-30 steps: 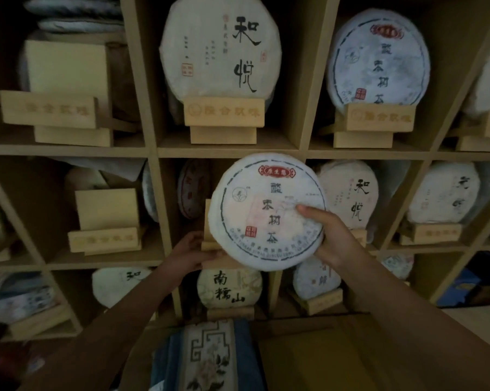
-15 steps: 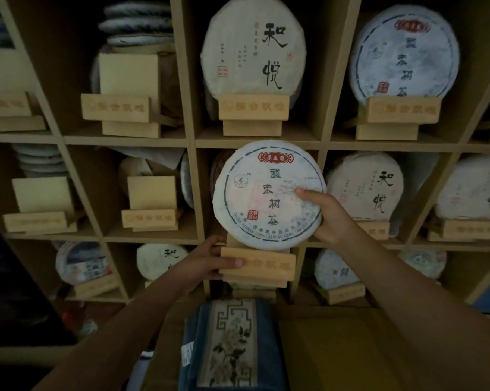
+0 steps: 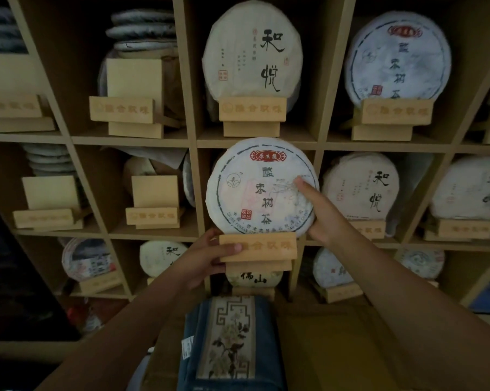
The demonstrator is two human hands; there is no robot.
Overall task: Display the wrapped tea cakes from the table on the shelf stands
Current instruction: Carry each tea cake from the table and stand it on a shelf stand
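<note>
While the left hand (image 3: 207,259) grips the stand (image 3: 258,246), right-hand fingers (image 3: 304,190) pinch the tea cake (image 3: 252,190).

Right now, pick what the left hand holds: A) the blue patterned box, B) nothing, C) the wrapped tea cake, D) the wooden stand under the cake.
D: the left hand has its grip on the wooden stand, thumb across its front, while the right hand holds the tea cake.

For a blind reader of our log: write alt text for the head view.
A person's right hand grips a wrapped tea cake seated upright in a wooden stand, which the left hand holds in front of a wooden shelf. Its cubbies hold more wrapped cakes on stands, plus three empty stands at left.
</note>
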